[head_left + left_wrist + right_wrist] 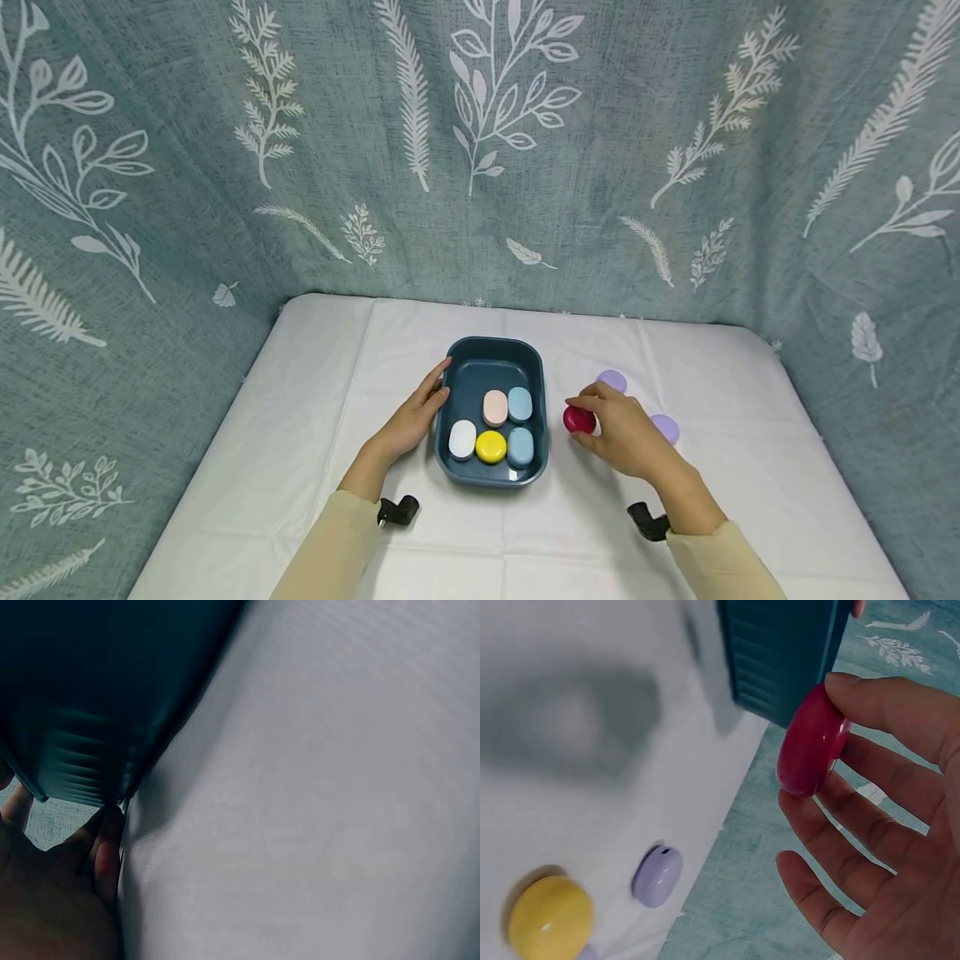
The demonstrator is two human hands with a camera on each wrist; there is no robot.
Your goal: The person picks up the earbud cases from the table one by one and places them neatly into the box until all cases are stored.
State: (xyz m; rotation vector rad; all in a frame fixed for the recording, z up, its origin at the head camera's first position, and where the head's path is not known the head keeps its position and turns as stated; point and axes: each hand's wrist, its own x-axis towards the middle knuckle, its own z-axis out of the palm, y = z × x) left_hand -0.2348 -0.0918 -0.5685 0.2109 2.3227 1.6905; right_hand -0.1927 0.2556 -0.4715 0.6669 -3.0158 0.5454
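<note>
My right hand (626, 433) pinches a glossy red, round, puck-shaped piece (579, 419) between thumb and fingers, just right of the dark blue tray (543, 417). In the right wrist view the red piece (810, 742) appears edge-on, off the cloth. My left hand (408, 421) touches the tray's left side, its fingers extended along the wall. Inside the tray lie a white oval piece (462, 439), a yellow round piece (491, 447), a pink oval piece (495, 407) and two light blue oval pieces (520, 404). The left wrist view is dark, with the tray's outer wall (82, 750) beside the fingers.
Two purple round pieces (665, 428) lie on the white cloth (315, 400) by my right hand. Another yellow piece (551, 919) shows on the cloth in the right wrist view. A patterned green curtain (420, 233) surrounds the table's back and sides.
</note>
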